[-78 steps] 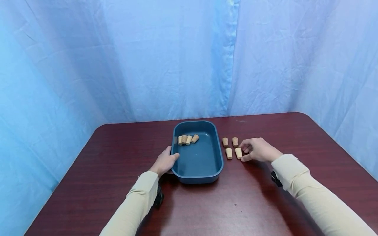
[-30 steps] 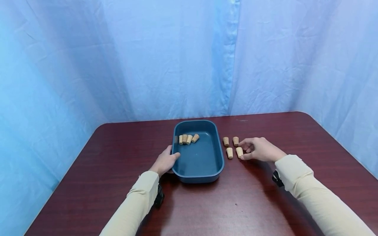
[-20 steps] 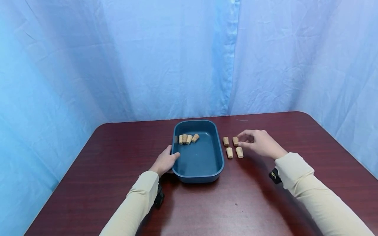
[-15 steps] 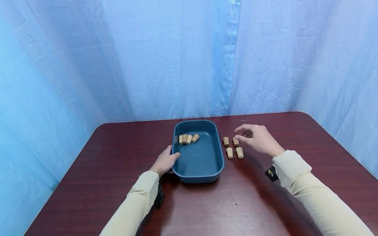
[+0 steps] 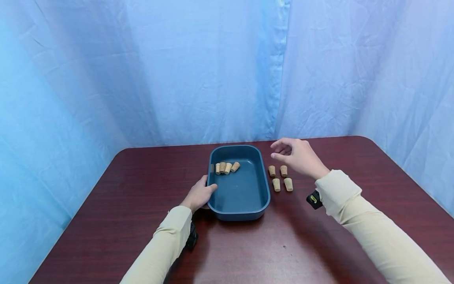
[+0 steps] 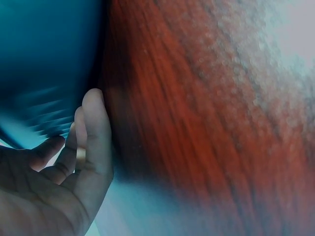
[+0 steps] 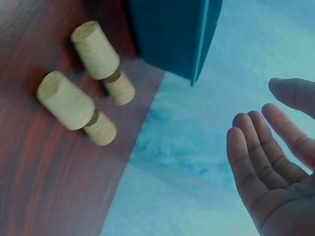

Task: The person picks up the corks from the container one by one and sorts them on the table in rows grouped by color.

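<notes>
A deep blue rectangular tray (image 5: 241,193) stands near the table's middle, with several corks (image 5: 227,168) lying inside along its left wall. My left hand (image 5: 198,194) grips the tray's left side, thumb over the rim and fingers against the outside; the left wrist view shows those fingers (image 6: 97,123) by the blue wall. To the right of the tray, two pale corks (image 5: 288,184) stand in front of two darker corks (image 5: 283,170). Above and behind them hovers my right hand (image 5: 296,156), fingers relaxed and thumb apart, holding nothing. The right wrist view confirms its bare fingers (image 7: 251,157).
The dark red wooden table (image 5: 142,236) carries everything. Light blue curtains (image 5: 198,79) hang behind and at both sides of it. A black wrist camera (image 5: 314,199) sits under the right sleeve cuff.
My right hand has left the front right pale cork, risen and moved back and left past the darker corks. The left hand and tray have stayed in place.
</notes>
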The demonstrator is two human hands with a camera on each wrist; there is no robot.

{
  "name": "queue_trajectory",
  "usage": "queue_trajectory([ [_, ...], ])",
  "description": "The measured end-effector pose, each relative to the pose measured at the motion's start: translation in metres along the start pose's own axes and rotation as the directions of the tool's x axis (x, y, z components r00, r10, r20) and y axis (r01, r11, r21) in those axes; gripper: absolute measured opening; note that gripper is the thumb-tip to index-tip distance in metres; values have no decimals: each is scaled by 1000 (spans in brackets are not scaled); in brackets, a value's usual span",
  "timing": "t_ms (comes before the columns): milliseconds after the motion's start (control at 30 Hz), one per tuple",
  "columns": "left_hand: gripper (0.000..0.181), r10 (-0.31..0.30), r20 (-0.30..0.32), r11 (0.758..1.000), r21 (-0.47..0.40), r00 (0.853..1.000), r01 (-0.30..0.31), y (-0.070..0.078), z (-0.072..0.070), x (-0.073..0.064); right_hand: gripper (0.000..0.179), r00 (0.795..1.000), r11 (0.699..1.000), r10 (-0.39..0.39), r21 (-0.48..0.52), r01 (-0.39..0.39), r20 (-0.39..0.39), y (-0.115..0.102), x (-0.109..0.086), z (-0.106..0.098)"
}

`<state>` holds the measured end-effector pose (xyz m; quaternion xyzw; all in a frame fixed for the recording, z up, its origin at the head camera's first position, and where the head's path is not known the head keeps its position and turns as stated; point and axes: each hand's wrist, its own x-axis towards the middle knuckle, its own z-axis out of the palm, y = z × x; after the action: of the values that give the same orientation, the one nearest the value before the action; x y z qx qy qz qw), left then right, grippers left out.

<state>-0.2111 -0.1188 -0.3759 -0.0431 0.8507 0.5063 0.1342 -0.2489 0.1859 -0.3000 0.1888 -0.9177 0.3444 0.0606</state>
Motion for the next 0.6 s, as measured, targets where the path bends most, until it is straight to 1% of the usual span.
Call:
queue_trajectory([
  [133,55,-2,-8,1000,17,1000,2,1,1,1,25,1000,1000,-10,13,10,12,-9,5,2],
  [333,55,-7,-14,1000,18,1000,7,2,2,2,26,999,1000,-14,8,14,30,-21,13,10],
  [500,55,-16,-19,1000,15,1000,16,3,3,1,25,999,1000,5,15,-5,53,-29,19,19],
  [600,55,-10,-14,1000,16,1000,10,3,3,2,27,998,999,25,27,-27,63,-31,23,23],
])
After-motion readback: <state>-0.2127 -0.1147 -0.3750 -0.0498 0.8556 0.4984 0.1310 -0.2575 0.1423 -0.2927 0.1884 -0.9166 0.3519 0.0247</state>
